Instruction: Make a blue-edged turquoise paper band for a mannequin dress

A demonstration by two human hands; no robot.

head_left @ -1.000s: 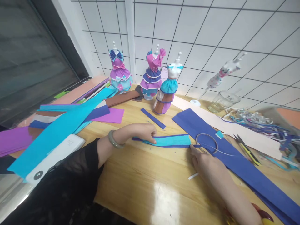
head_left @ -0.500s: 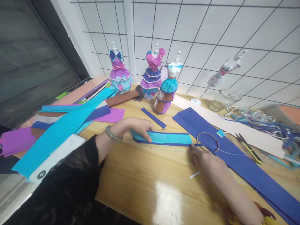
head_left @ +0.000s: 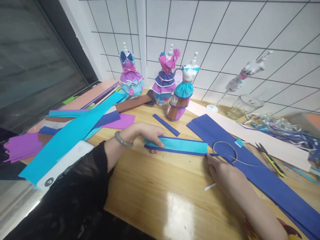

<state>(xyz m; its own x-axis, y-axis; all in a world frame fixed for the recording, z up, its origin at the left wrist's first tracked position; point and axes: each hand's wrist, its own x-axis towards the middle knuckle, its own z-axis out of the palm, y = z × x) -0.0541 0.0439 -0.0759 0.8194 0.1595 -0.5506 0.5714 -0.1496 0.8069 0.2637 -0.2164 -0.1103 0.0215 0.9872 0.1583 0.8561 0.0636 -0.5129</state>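
A turquoise paper strip (head_left: 183, 145) with navy edging along both long sides stretches between my hands above the wooden table. My left hand (head_left: 152, 136) grips its left end, thumb on top and fingertips showing beneath. At the strip's lower right corner, my right hand (head_left: 221, 166) pinches the end of the navy edging; its fingers are partly hidden. Just past those fingertips a thin wire ring (head_left: 235, 150) lies over a folded navy paper sheet (head_left: 208, 124). A loose narrow navy strip (head_left: 166, 124) rests behind the turquoise one.
Dressed mini mannequins (head_left: 132, 75) stand along the tiled wall, with a bare-stemmed one (head_left: 246, 76) leaning right beside a glass jar (head_left: 245, 106). Scissors (head_left: 270, 160) lie at right. Coloured paper sheets (head_left: 75, 130) and a white device (head_left: 65, 163) fill the left.
My left hand has shifted its hold: its fingers now reach under the strip with the thumb above. The right hand keeps its pinch. The whole view has shifted slightly.
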